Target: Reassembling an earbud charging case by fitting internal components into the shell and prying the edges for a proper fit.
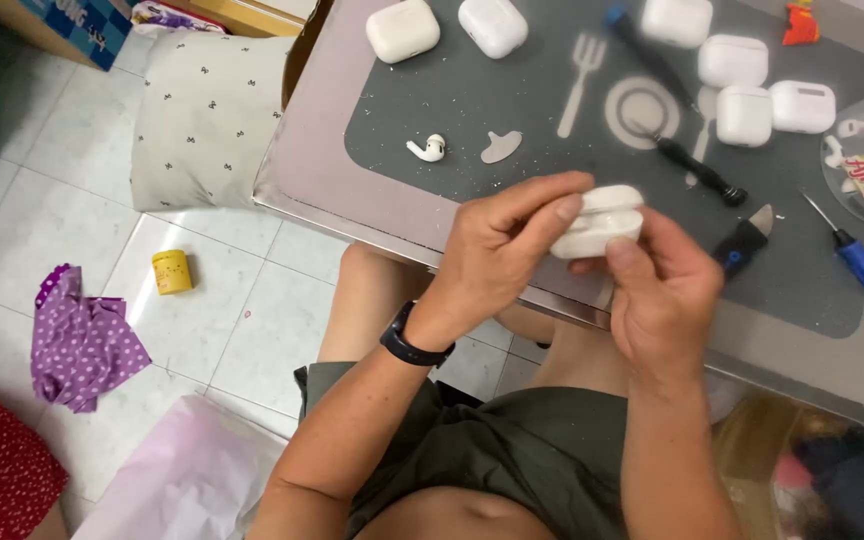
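White earbud case [600, 222], grey mat [512, 90] with pale cutlery print, purple white-dotted cloth [80, 340], blue-handled screwdriver [857, 262].

The earbud case [600, 220] is smooth, glossy white plastic; the mat [512, 90] looks matt grey rubber; the worktop [322, 150] edge shines like metal.
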